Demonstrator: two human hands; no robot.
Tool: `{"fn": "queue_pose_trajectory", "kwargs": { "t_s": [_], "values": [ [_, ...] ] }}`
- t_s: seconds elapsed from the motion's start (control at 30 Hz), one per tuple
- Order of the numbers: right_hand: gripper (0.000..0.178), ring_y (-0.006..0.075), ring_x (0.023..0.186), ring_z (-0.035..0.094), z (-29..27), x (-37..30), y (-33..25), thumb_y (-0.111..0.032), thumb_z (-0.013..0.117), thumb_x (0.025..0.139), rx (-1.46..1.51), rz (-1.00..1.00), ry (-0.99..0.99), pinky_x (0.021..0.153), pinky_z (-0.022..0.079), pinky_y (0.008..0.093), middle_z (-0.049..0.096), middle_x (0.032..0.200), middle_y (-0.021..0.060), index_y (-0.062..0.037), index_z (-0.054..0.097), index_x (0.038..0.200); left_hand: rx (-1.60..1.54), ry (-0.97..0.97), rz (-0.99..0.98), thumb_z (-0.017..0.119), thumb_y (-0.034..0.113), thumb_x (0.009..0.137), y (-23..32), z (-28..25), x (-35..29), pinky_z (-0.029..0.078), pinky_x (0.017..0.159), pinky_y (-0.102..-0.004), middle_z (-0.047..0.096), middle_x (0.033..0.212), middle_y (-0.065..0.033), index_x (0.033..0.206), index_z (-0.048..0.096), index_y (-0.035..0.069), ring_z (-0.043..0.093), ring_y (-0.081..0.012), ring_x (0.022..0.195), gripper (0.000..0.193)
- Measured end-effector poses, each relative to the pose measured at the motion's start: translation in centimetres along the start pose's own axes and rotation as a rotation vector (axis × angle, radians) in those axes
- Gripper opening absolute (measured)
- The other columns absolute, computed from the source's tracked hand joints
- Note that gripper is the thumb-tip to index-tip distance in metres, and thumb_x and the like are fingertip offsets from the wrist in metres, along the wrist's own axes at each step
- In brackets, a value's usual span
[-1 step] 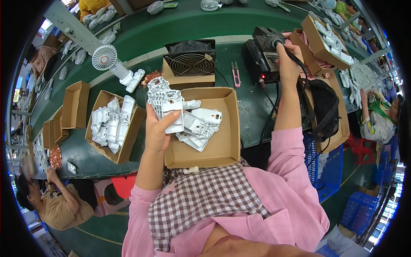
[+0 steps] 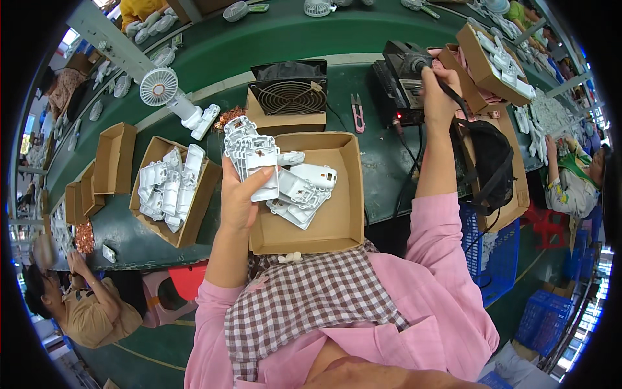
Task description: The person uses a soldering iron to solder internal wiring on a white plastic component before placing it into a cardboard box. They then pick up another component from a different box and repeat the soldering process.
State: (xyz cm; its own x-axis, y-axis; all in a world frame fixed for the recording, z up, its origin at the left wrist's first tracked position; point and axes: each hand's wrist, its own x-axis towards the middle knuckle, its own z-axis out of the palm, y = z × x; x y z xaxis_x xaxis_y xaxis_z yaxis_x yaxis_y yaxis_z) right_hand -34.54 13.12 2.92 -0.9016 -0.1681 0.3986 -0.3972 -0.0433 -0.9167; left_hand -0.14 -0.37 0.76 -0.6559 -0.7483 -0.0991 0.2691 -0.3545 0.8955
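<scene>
My left hand [image 2: 238, 198] grips a fanned stack of white plastic casings [image 2: 259, 155], its thumb across the front one. That stack hangs over the left side of an open cardboard box [image 2: 352, 201], where more white casings [image 2: 303, 193] lie in a loose pile. Out to the right, my right hand [image 2: 442, 97] is closed around the handle of a soldering iron, whose black cord [image 2: 455, 96] trails behind the hand. The iron's front end is at the holder [image 2: 414, 61] on a black soldering station [image 2: 383, 81] with a red light; its tip is hidden.
Behind the box stands a black fan [image 2: 295, 97]. Pink-handled snips [image 2: 357, 113] lie between fan and station. At left are a cardboard box of white parts [image 2: 194, 217] and a white handheld fan [image 2: 159, 87]. A black bag [image 2: 490, 162] hangs right; co-workers sit on both sides.
My right hand has shifted very slightly at the holder. The left hand and its stack of casings look nearly unchanged.
</scene>
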Motion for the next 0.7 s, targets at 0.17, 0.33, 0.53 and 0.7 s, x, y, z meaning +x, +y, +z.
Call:
{"fn": "queue_pose_trajectory", "kwargs": {
  "t_s": [0.17, 0.33, 0.53, 0.7],
  "values": [
    [0.014, 0.0069, 0.054, 0.044, -1.2, -4.5, -2.4, -0.006, 0.065, 0.079, 0.069, -0.284, 0.326, 0.050, 0.035, 0.0216, 0.051, 0.062, 0.0019, -0.0037, 0.052, 0.074, -0.042, -0.010, -0.015, 0.068, -0.006, 0.076, -0.4, -0.1, 0.3, 0.049, 0.088, -0.0321, 0.056, 0.115, -0.0103, 0.129, 0.035, 0.006, 0.059, -0.0182, 0.103, 0.064],
    [0.013, 0.0104, 0.046, 0.051, 1.9, -16.5, -5.9, -0.009, 0.056, 0.090, 0.581, 0.159, -0.133, 0.043, 0.042, 0.0203, 0.054, 0.069, 0.0071, -0.0043, 0.045, 0.095, 0.029, 0.018, 0.060, 0.070, -0.004, 0.076, -1.1, 0.0, 0.4, 0.049, 0.089, -0.0329, 0.055, 0.115, -0.0095, 0.129, 0.033, 0.005, 0.058, -0.0179, 0.104, 0.065],
    [0.015, 0.0162, 0.070, 0.061, 2.3, -20.7, -7.5, -0.011, 0.053, 0.092, 0.519, -0.011, -0.616, 0.060, 0.051, 0.0244, 0.057, 0.085, 0.0118, -0.0026, 0.047, 0.103, 0.020, 0.055, 0.103, 0.072, -0.003, 0.076, -1.1, -0.5, 0.5, 0.048, 0.090, -0.0322, 0.054, 0.116, -0.0091, 0.131, 0.030, 0.005, 0.058, -0.0172, 0.105, 0.070],
    [0.020, 0.0095, 0.069, 0.057, 2.9, -20.6, -6.8, 0.001, 0.065, 0.085, 0.487, 0.024, -0.599, 0.059, 0.047, 0.0225, 0.058, 0.086, 0.0097, -0.0017, 0.049, 0.097, 0.020, 0.064, 0.126, 0.074, -0.002, 0.075, -1.2, -0.3, 0.6, 0.048, 0.088, -0.0313, 0.055, 0.115, -0.0088, 0.131, 0.031, 0.005, 0.058, -0.0166, 0.102, 0.070]
  ]
}}
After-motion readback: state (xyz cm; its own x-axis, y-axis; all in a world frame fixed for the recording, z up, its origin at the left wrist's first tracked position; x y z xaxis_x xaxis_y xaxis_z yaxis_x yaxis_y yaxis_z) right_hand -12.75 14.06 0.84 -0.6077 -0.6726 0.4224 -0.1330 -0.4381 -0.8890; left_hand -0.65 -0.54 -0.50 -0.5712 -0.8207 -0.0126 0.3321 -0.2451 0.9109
